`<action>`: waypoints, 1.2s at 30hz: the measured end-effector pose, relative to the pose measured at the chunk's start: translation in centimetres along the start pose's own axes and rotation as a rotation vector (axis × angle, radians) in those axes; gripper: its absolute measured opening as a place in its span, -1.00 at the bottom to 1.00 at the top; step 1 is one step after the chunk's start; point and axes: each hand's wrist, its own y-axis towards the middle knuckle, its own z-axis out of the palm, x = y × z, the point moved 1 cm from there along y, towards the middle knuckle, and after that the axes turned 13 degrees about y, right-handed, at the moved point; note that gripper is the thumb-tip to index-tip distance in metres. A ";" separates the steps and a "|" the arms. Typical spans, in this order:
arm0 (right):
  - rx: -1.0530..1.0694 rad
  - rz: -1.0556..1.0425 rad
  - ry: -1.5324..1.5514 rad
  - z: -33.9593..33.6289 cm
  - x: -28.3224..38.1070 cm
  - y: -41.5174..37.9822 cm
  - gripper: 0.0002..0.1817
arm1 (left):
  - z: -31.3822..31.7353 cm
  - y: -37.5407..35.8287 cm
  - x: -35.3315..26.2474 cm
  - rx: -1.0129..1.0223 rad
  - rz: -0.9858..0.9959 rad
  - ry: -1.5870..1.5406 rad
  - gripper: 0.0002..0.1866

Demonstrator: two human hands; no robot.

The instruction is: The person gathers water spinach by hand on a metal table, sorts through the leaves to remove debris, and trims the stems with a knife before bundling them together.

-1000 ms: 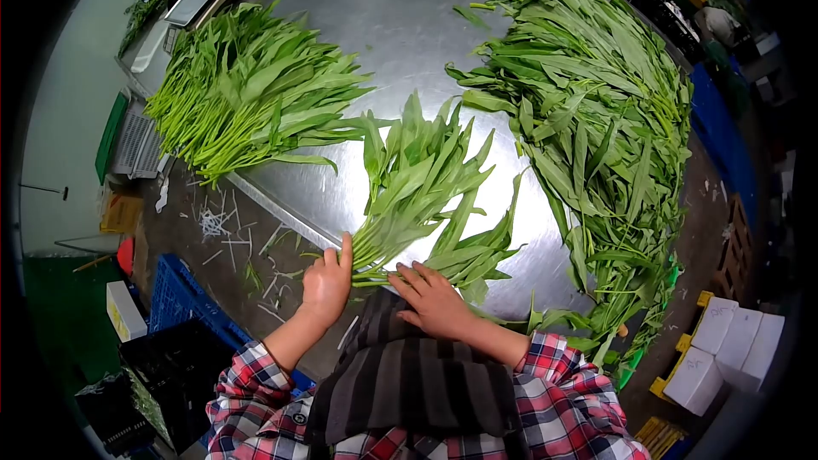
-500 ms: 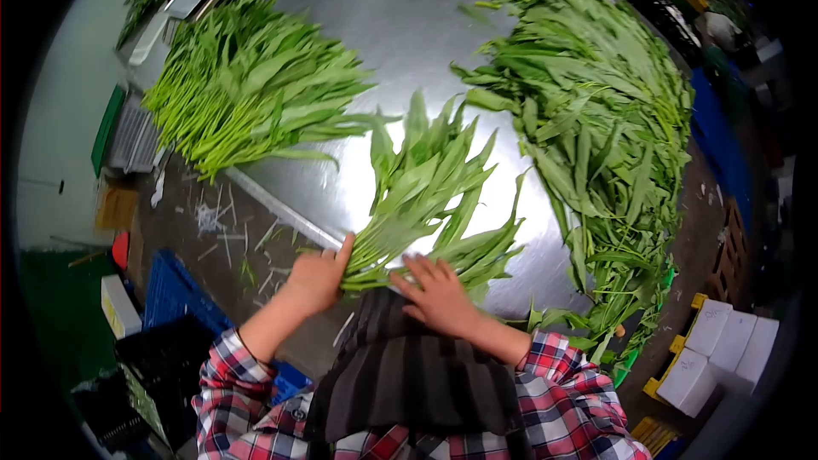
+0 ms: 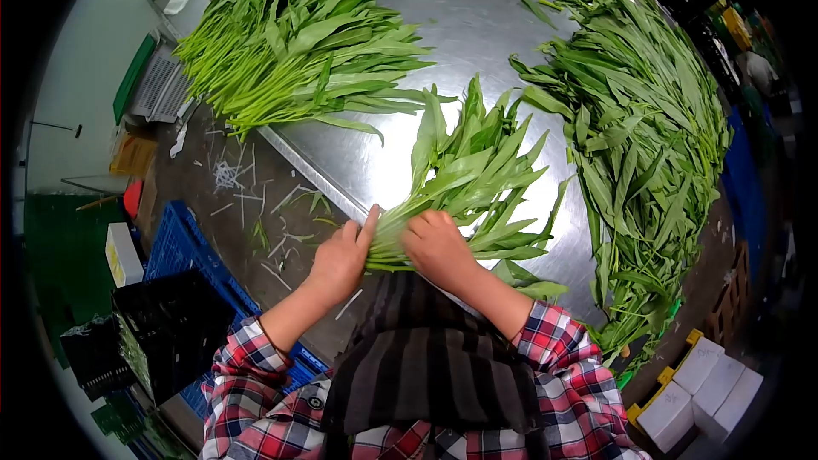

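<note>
A small bunch of water spinach (image 3: 481, 175) lies at the near edge of the metal table, its leaves fanned away from me and its pale stems toward my hands. My left hand (image 3: 341, 257) is at the stem ends, index finger along them and other fingers curled; its grip is partly hidden. Closed over the stems a little further up is my right hand (image 3: 439, 243), knuckles on top and fingertips out of sight. A neat heap of water spinach (image 3: 298, 55) rests beyond my left hand, stems pointing left. On the right spreads a bigger, looser pile (image 3: 639, 136).
The metal table (image 3: 460, 0) has a raised edge running diagonally by my left hand. Below it, white strips (image 3: 228, 175) litter the floor. Blue crates (image 3: 183, 243) and a black crate (image 3: 175, 324) stand at lower left, white boxes (image 3: 703, 383) at lower right.
My right hand has gone from spread fingers beside the bunch to closed over its stems. The stems are gathered closer together. The whole view has shifted, with the table's contents appearing further right.
</note>
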 end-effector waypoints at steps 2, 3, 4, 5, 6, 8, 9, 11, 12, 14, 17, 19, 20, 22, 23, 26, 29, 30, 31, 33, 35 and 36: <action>0.054 -0.012 -0.011 0.6 0.0 0.4 -0.96 | 0.2 -0.1 -0.1 -0.048 0.000 0.009 -0.12; 0.073 0.014 0.009 0.7 0.1 0.7 -0.96 | 0.2 -0.1 -0.1 -0.066 0.001 0.006 -0.13; 0.090 0.041 0.026 0.7 0.3 1.1 -0.97 | 0.2 -0.1 -0.1 -0.085 0.003 0.004 -0.14; 0.107 0.066 0.042 0.7 0.5 1.5 -0.97 | 0.1 -0.1 -0.2 -0.087 0.001 0.018 -0.17; 0.087 0.065 0.063 0.8 0.5 1.8 -0.96 | -0.1 -0.1 -0.3 -0.093 -0.001 0.032 -0.19; 0.047 0.066 0.106 1.2 0.6 1.9 -0.94 | 0.0 -0.1 -0.6 -0.099 0.002 0.067 -0.24; 0.030 0.061 0.100 1.3 0.9 1.9 -0.94 | 0.3 -0.2 -0.7 -0.099 0.004 0.087 -0.26; -0.005 0.052 0.085 1.3 1.7 1.6 -0.92 | 0.6 -0.2 -0.8 -0.099 0.017 0.135 -0.32; 0.011 0.089 0.090 1.3 1.9 1.3 -0.92 | 0.7 -0.2 -1.0 -0.103 0.027 0.164 -0.36; 0.038 0.167 0.099 1.1 2.4 0.8 -0.91 | 0.5 -0.2 -1.2 -0.105 0.049 0.209 -0.40; 0.074 0.127 -0.024 0.9 2.9 0.6 -0.93 | -0.2 0.1 -1.5 -0.140 0.077 0.228 -0.42; 0.079 0.088 -0.082 1.1 3.0 0.6 -0.91 | 0.1 0.2 -1.4 -0.195 0.083 0.199 -0.42; 0.061 0.073 -0.093 1.4 2.9 0.4 -0.92 | 0.4 0.2 -1.5 -0.191 0.065 0.197 -0.42; 0.028 0.039 -0.107 1.8 2.8 0.2 -0.92 | 0.8 0.1 -1.4 -0.178 0.022 0.193 -0.42; 0.030 0.027 -0.116 1.7 2.9 0.1 -0.91 | 0.9 0.0 -1.5 -0.141 0.003 0.194 -0.41; 0.018 -0.009 -0.071 1.6 3.4 0.0 -0.86 | 0.9 -0.1 -1.3 -0.193 0.033 0.201 -0.41; -0.040 0.012 0.058 0.4 3.9 0.1 -0.81 | 0.8 -0.3 -1.2 -0.143 0.048 0.158 -0.40; -0.094 0.024 0.092 0.0 4.0 0.3 -0.80 | 1.1 -0.3 -1.1 -0.162 0.074 0.123 -0.39; -0.145 0.029 0.135 -0.5 4.0 0.4 -0.79 | 1.5 -0.2 -0.9 -0.180 0.091 0.095 -0.38; -0.236 0.034 0.214 -1.8 4.2 0.5 -0.78 | 1.4 -0.2 -0.4 -0.196 0.091 -0.014 -0.33; -0.356 0.055 0.263 -4.3 4.9 0.4 -0.79 | -0.7 0.5 0.5 -0.219 0.013 -0.060 -0.33; -0.410 0.067 0.277 -5.7 5.2 0.3 -0.79 | -2.1 1.0 1.0 -0.231 -0.016 -0.089 -0.33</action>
